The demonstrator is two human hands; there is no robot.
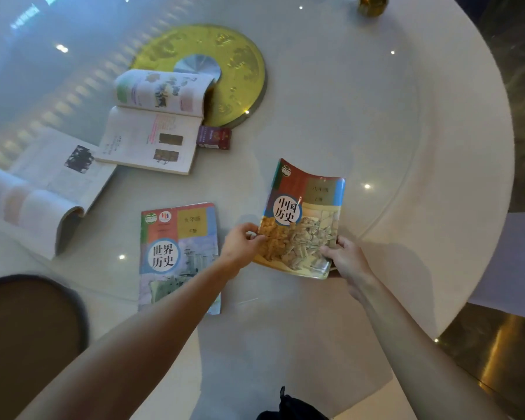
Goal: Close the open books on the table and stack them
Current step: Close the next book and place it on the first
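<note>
A closed history textbook with a red, blue and tan cover is lifted a little off the round white table. My left hand grips its lower left edge and my right hand grips its lower right corner. To its left a second closed textbook with a blue-and-yellow cover lies flat, partly under my left forearm. Farther back lie two open books: one with curled pages near the centre, another at the left edge.
A gold disc marks the table's middle, under a glass turntable. A small maroon box sits beside the central open book. A brown round seat is at lower left, a gold cup at the far rim, and a dark bag below.
</note>
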